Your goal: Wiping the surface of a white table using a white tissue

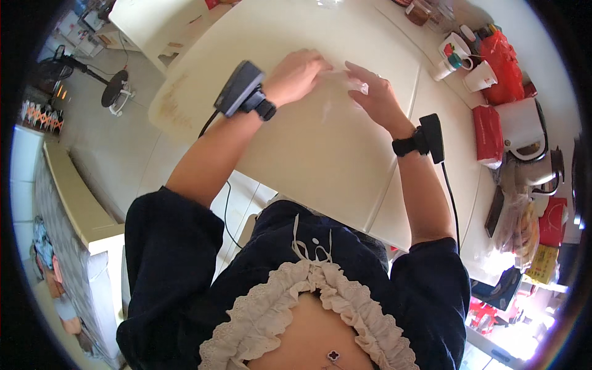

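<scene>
A thin, clear piece of plastic [362, 87], perhaps a small bag or film, stretches between my two hands above the cream tabletop [314, 143]. Its outline is hard to make out against the pale surface. My left hand [296, 75] has its fingertips pinched together at the plastic's left end. In my right hand [377, 97] a crumpled, shiny part of it lies between the thumb and the curved fingers. Each wrist wears a black strap with a dark box and a cable.
Along the right wall stand a strawberry-printed mug [455, 46], a white paper cup [481, 76], a red plastic bag [502, 64], a red tissue pack [488, 134], a white kettle [522, 122] and a metal jug [539, 171]. A black fan [113, 90] stands on the floor at left.
</scene>
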Action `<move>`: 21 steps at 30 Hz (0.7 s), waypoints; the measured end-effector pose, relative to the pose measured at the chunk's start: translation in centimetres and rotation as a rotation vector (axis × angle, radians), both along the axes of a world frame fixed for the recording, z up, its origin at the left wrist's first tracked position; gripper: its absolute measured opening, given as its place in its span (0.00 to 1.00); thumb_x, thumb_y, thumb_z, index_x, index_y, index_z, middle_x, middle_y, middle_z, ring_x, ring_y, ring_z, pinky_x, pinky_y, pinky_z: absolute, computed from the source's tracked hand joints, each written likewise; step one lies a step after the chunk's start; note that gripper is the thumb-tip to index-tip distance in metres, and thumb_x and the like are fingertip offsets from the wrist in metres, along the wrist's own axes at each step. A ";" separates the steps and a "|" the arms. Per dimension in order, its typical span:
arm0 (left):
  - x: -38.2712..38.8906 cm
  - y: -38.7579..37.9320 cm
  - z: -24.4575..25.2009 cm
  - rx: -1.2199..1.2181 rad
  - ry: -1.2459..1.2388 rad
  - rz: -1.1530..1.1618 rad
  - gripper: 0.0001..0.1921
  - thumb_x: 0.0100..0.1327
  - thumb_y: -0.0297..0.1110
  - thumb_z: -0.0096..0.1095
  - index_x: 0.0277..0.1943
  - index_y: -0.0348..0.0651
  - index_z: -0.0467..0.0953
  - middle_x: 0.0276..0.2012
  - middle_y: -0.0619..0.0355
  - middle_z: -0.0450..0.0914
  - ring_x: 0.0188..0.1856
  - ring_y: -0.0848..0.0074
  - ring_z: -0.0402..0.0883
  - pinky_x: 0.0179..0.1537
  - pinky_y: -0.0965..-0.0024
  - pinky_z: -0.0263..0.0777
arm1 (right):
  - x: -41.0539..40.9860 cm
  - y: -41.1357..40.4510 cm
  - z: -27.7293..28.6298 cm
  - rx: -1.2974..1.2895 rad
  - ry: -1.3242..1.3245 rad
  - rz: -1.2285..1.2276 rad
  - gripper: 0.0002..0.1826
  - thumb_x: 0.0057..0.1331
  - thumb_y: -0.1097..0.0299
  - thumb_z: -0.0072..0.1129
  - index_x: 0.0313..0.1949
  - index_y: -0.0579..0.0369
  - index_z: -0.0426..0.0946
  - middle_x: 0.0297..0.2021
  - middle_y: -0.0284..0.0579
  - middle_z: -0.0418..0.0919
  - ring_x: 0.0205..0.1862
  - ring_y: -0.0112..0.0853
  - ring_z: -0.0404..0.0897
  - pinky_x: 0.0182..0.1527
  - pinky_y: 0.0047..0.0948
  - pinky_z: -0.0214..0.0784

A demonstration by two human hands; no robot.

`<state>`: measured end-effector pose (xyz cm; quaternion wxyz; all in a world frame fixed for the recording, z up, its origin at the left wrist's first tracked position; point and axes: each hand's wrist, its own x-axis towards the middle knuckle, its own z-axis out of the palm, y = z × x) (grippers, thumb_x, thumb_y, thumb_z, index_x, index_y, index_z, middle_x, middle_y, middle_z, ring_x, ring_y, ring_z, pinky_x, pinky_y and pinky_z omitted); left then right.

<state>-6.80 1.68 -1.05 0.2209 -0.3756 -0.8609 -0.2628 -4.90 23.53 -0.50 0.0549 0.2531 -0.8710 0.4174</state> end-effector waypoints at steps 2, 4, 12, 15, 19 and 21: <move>-0.8 0.0 1.1 -0.246 -0.092 0.171 0.07 0.57 0.25 0.61 0.40 0.39 0.78 0.40 0.52 0.81 0.44 0.61 0.79 0.45 0.61 0.71 | 0.0 0.1 -0.3 0.117 0.204 -0.041 0.17 0.57 0.75 0.60 0.47 0.54 0.77 0.44 0.46 0.80 0.44 0.40 0.79 0.45 0.33 0.72; -1.0 -0.4 1.5 -0.107 -0.124 0.210 0.05 0.58 0.26 0.60 0.37 0.38 0.78 0.37 0.51 0.81 0.41 0.60 0.79 0.43 0.61 0.72 | 0.0 0.0 -0.4 0.224 0.407 -0.097 0.13 0.57 0.75 0.60 0.44 0.56 0.79 0.41 0.46 0.81 0.40 0.40 0.80 0.43 0.32 0.72; -0.2 -0.7 3.7 0.391 -0.318 0.308 0.10 0.62 0.35 0.63 0.36 0.35 0.78 0.20 0.60 0.73 0.25 0.82 0.72 0.30 0.75 0.66 | -0.4 -0.6 0.6 -0.153 0.405 -0.320 0.05 0.60 0.74 0.58 0.35 0.59 0.79 0.34 0.47 0.82 0.32 0.36 0.82 0.37 0.30 0.73; -0.8 -0.9 2.2 0.621 -0.422 0.249 0.09 0.63 0.33 0.62 0.37 0.34 0.78 0.24 0.63 0.75 0.29 0.84 0.72 0.34 0.77 0.68 | -0.7 -0.4 0.4 -0.295 0.270 -0.289 0.08 0.60 0.72 0.60 0.39 0.59 0.79 0.36 0.46 0.83 0.33 0.33 0.82 0.39 0.28 0.74; -0.9 -0.4 1.4 0.994 -0.640 -0.036 0.09 0.66 0.28 0.57 0.45 0.34 0.74 0.37 0.62 0.77 0.37 0.82 0.74 0.42 0.78 0.69 | -0.6 0.1 0.8 -0.413 0.052 -0.348 0.18 0.62 0.63 0.61 0.46 0.64 0.75 0.36 0.49 0.81 0.37 0.28 0.80 0.41 0.27 0.74; -0.8 -0.3 1.1 0.977 -0.649 -0.038 0.10 0.66 0.28 0.56 0.48 0.34 0.72 0.40 0.60 0.77 0.40 0.82 0.74 0.44 0.77 0.69 | -0.2 -0.5 1.2 -0.487 -0.047 -0.372 0.21 0.63 0.60 0.60 0.48 0.66 0.74 0.37 0.49 0.81 0.37 0.29 0.80 0.42 0.27 0.74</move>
